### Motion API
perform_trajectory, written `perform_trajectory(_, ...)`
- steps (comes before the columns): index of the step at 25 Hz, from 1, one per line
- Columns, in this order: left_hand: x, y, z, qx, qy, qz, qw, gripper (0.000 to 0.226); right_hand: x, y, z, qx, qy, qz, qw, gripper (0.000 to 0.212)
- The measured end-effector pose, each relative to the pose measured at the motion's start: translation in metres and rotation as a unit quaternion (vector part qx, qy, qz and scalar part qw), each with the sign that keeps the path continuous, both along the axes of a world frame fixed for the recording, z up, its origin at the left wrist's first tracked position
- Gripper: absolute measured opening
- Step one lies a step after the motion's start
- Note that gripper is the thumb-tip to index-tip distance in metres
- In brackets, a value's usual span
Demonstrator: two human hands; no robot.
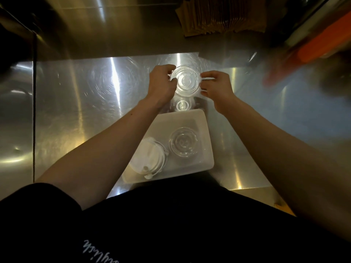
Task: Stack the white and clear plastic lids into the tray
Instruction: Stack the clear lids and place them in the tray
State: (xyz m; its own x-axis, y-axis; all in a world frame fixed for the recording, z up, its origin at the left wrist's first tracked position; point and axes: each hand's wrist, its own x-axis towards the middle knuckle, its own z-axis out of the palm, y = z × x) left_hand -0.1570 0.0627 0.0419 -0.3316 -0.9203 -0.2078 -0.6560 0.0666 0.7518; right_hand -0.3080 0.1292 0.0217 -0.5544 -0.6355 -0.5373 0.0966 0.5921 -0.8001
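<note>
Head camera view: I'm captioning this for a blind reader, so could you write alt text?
Both hands, left hand and right hand, hold a clear plastic lid above a steel counter. Nearer the person, a white tray holds a clear lid and a stack of lids.

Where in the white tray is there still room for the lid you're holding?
Both hands, left hand and right hand, hold a clear lid above the counter. In the tray, the near left is crowded by the white lids. A clear lid in the tray fills the right middle. The far strip behind it looks bare.
</note>
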Motion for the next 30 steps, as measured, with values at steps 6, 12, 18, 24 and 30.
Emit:
perform_trajectory(6, 0.015, 0.022, 0.019, -0.019, 0.035, 0.011, 0.999, 0.037, 0.011, 0.021, 0.02, -0.054, 0.011, 0.0, 0.998, 0.029)
perform_trajectory(12, 0.036, 0.051, 0.021, -0.03, 0.062, 0.013, 0.998, 0.029, 0.025, 0.049, 0.034, -0.084, 0.005, 0.003, 0.996, 0.024)
perform_trajectory(18, 0.052, 0.063, 0.018, -0.01, 0.053, 0.005, 0.999, 0.029, 0.04, 0.079, 0.034, -0.094, -0.003, 0.005, 0.996, 0.025)
perform_trajectory(24, 0.06, 0.075, 0.02, 0.007, 0.015, -0.043, 0.999, 0.03, 0.058, 0.116, 0.036, -0.064, 0.037, 0.006, 0.997, 0.027)
perform_trajectory(30, 0.058, 0.08, 0.019, -0.014, -0.036, -0.097, 0.995, 0.031, 0.076, 0.137, 0.043, -0.017, 0.15, 0.047, 0.987, 0.028)
